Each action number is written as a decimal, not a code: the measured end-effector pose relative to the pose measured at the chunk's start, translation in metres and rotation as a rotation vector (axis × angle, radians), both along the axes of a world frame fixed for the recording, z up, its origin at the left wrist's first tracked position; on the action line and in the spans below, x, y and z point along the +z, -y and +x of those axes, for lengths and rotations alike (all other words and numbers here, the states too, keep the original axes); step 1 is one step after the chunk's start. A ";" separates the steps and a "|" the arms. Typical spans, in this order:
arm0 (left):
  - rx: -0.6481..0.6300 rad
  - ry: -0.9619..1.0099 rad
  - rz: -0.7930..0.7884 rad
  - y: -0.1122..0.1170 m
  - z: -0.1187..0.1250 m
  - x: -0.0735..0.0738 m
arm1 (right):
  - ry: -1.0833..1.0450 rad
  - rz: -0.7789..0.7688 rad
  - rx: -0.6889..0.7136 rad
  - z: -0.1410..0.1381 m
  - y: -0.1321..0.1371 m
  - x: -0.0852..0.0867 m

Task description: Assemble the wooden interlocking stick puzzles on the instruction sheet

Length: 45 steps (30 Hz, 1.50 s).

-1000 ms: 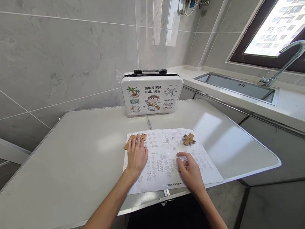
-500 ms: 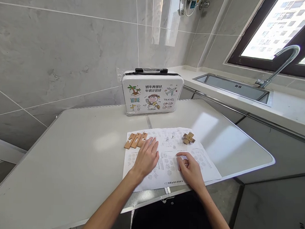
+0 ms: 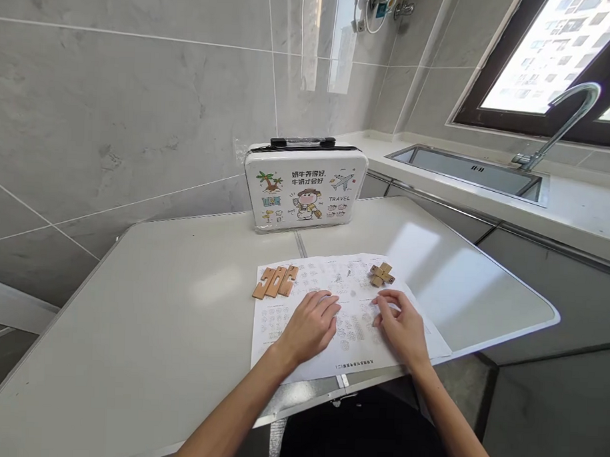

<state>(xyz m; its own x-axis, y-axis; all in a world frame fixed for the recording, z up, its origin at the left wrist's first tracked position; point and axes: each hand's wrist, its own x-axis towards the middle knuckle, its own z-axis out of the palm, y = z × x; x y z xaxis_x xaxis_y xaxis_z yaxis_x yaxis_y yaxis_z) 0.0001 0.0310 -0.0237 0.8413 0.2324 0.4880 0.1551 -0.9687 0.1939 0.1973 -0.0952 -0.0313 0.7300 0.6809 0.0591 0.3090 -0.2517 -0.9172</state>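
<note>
A printed sheet of paper (image 3: 276, 321) with small line diagrams lies on the table. On its far left part rest three flat wooden puzzle pieces (image 3: 271, 292) with cut-outs, side by side. My left hand (image 3: 311, 325) is over the middle of the sheet, to the right of and nearer than those pieces, fingers loosely bent and holding nothing. Interlocked wooden pieces form a small cross-shaped puzzle (image 3: 382, 274) at the sheet's far right. Just on the near side of it is my right hand (image 3: 402, 325), empty, its thumb and fingers curved and apart.
A white cartoon-printed case (image 3: 306, 188) with a black handle stands upright at the back of the folding table (image 3: 146, 316), near the tiled wall. To the right are a counter with a sink (image 3: 467, 171) and a curved faucet (image 3: 579, 118).
My left hand has drawn back to the right, away from the three flat pieces, which are now fully uncovered. My right hand has shifted right and slightly forward, closer to the cross-shaped puzzle.
</note>
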 end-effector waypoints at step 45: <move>-0.208 0.134 -1.284 0.003 0.002 0.032 | -0.198 0.035 0.788 -0.022 0.011 0.027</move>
